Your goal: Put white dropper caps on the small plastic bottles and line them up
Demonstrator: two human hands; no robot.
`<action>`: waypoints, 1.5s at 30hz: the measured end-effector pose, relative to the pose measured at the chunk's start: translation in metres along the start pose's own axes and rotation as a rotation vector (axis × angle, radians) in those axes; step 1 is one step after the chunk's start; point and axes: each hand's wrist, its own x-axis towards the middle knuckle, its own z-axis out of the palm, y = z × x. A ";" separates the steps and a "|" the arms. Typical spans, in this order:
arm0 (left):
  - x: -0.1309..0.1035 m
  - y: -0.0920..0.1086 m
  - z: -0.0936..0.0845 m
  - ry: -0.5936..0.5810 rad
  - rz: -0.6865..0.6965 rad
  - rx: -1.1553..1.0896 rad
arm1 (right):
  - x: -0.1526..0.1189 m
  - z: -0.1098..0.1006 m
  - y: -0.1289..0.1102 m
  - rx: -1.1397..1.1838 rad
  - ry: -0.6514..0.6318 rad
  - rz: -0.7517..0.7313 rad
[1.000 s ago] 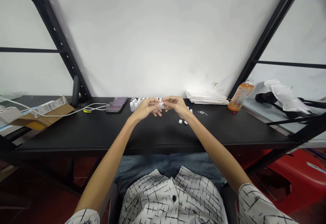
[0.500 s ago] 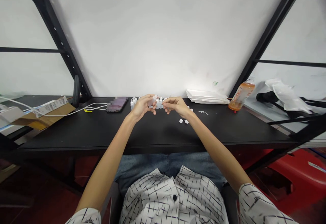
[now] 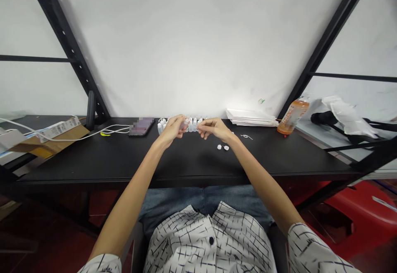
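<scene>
My left hand is closed around a small translucent white plastic bottle, mostly covered by the fingers. Facing it across a narrow gap, my right hand has thumb and forefinger pinched together; whatever sits between them is too small to make out. Behind and between both hands stands a row of small white plastic bottles, and further white bottles show left of my left hand. Two small white caps lie on the black table below my right wrist.
A phone and a white cable lie to the left, near an opened cardboard box. Toward the right are a stack of white sheets, a curled white strip and a leaning bottle of orange drink.
My left hand has turned slightly and its fingers have curled in, so less of the small bottle shows. My right hand keeps its pinch in nearly the same place.
</scene>
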 end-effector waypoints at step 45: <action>0.007 -0.021 -0.005 -0.089 0.132 0.564 | 0.008 -0.118 0.056 -0.930 0.481 0.366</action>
